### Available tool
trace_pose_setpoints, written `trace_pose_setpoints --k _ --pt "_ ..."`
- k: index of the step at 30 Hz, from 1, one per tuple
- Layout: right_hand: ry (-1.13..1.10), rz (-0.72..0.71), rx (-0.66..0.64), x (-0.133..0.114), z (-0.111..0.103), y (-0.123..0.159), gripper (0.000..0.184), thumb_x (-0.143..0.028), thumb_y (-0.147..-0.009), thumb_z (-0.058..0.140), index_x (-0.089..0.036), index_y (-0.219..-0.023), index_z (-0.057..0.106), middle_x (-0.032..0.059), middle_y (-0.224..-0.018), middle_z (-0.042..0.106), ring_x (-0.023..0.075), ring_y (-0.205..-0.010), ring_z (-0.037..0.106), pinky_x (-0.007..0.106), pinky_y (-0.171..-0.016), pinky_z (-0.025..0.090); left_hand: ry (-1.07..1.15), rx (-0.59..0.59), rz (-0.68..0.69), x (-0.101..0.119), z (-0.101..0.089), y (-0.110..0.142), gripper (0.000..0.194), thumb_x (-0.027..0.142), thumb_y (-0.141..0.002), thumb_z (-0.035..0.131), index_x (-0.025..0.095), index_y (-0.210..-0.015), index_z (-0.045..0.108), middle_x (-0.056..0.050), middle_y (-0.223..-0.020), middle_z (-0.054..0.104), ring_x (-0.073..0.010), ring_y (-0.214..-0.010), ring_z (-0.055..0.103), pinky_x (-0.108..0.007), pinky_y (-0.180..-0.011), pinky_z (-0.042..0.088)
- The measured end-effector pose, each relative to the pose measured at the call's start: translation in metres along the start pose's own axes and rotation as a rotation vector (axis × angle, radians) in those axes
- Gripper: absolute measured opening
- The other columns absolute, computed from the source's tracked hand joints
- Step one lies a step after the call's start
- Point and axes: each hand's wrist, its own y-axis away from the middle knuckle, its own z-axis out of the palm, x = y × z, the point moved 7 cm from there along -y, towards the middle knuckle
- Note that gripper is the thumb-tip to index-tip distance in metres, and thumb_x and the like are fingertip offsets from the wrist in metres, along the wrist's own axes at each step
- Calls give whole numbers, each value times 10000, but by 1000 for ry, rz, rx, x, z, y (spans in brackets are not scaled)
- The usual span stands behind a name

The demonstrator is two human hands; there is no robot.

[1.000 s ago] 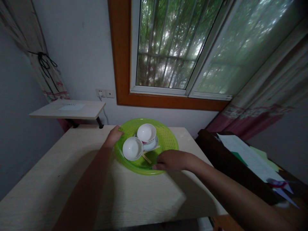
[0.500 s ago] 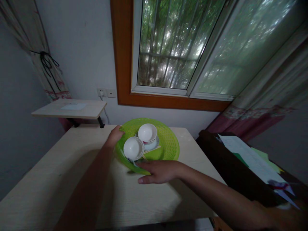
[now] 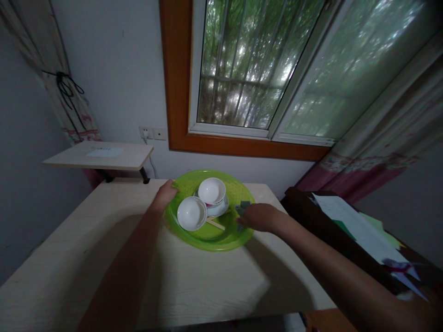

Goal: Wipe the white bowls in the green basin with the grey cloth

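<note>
Green plastic basket (image 3: pixel 212 247) lies on the surface (image 3: pixel 194 286) between the hands: left hand (image 3: pixel 164 196) grasps its rim, right hand (image 3: pixel 260 217) grips what seems a greyish cloth (image 3: pixel 245 204), nearer to the chopsticks (image 3: pixel 216 224), which point roughly toward it.

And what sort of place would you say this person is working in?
Probably a room in a home: patterned curtains beside a barred window, and a pale table bearing a green basket of bowls.
</note>
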Motion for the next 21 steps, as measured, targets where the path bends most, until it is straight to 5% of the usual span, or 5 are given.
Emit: trace_pose_setpoints --k 3,7,15,18,21 --pt "116 114 -12 5 3 -7 517 -556 -993 494 -147 -1006 809 242 -1108 762 391 -1063 729 484 -896 538 -12 7 -2 -1 0 0 298 236 -819 666 193 -1114 656 -114 -1069 772 -218 -868 720 -273 -710 510" --pt "98 88 -43 -8 2 -4 519 -537 -1007 474 -144 -1017 812 242 -1081 766 394 -1052 735 482 -861 550 -26 13 7 -1 0 -1 267 224 -814 668 194 -1080 658 -116 -1054 772 -221 -877 719 -274 -712 511" --pt "-245 -483 -323 -76 2 24 769 -748 -1001 334 -130 -988 791 149 -879 756 282 -813 713 403 -780 548 -12 2 -8 4 0 4 279 228 -827 664 197 -1104 663 -112 -1082 773 -225 -898 725 -282 -730 518" --pt "-413 -652 -369 -103 1 28 715 -730 -1004 388 -142 -1220 734 142 -1115 757 294 -1009 710 401 -917 548 -30 4 -26 6 -1 5 283 215 -827 662 191 -1109 661 -126 -1104 770 -228 -900 725 -284 -733 516" --pt "-559 -753 -344 -126 1 26 738 -699 -998 470 -157 -1491 552 149 -1494 591 315 -1367 561 406 -1162 418 -54 8 -27 7 -1 5 284 201 -824 650 185 -1107 662 -140 -1119 766 -239 -904 725 -293 -732 513"
